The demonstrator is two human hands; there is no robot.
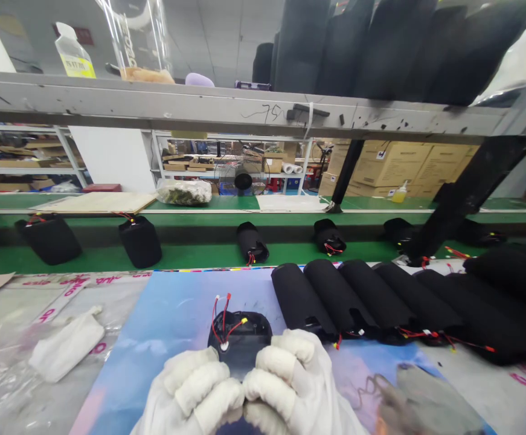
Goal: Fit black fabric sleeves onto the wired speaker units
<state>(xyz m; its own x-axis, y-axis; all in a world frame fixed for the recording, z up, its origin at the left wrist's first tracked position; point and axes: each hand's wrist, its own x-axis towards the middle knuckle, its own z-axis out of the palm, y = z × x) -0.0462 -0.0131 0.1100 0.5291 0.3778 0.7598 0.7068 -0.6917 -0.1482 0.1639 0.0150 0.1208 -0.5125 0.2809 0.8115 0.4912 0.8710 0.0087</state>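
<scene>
Both my hands wear white gloves and are closed around one black fabric-covered cylinder at the bottom centre. Its end faces me, with red wires and small connectors sticking up from it. My left hand grips its left side, fingers curled. My right hand grips its right side, knuckles touching the left hand. The cylinder stands over a blue printed mat. To the right lies a row of several similar black cylinders, side by side, red wires at their near ends.
A white folded cloth lies at left on clear plastic sheeting. Beyond the mat runs a green conveyor belt carrying several black cylinders. A grey shelf rail crosses overhead with black rolls and a bottle. Cardboard boxes stand behind.
</scene>
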